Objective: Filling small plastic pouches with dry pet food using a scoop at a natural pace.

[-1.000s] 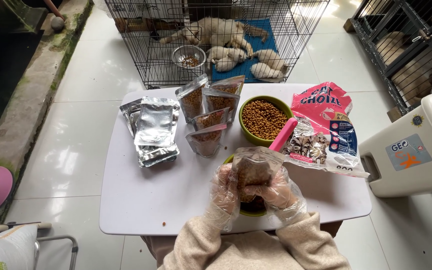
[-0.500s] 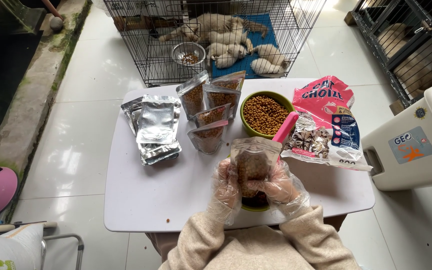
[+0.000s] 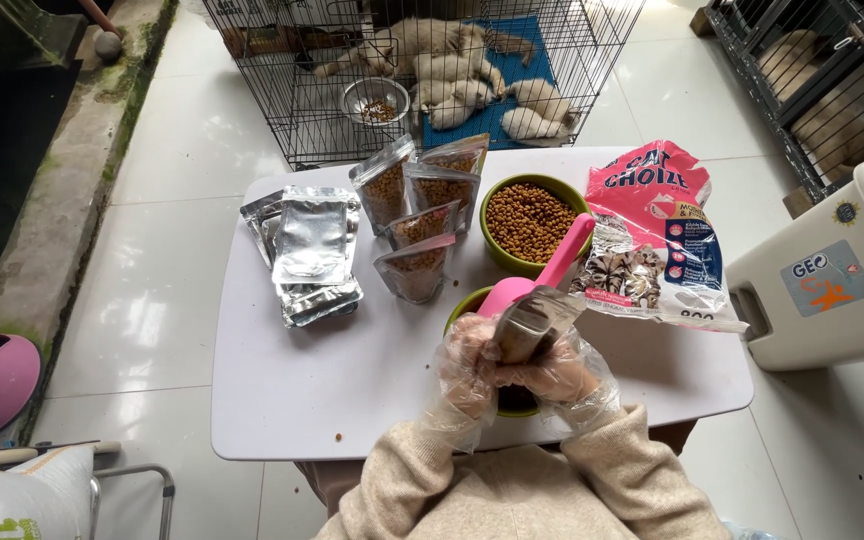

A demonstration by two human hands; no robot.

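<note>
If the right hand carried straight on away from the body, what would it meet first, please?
Probably the pink scoop just beyond the right hand, then the bowl of kibble; depth is hard to judge from above.

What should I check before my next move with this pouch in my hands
1. Both hands on the pouch: ok, left hand and right hand pinch it over the near green bowl.
2. Gloves on: ok, clear plastic on both.
3. Pouch sealed: cannot tell, the fingers cover its lower part.
4. Pink scoop within reach: ok, it leans on the kibble bowl.
5. Empty silver pouches available: ok, stacked on the table's left.
6. Table clean: not ok, a stray kibble lies near the front edge.
</note>
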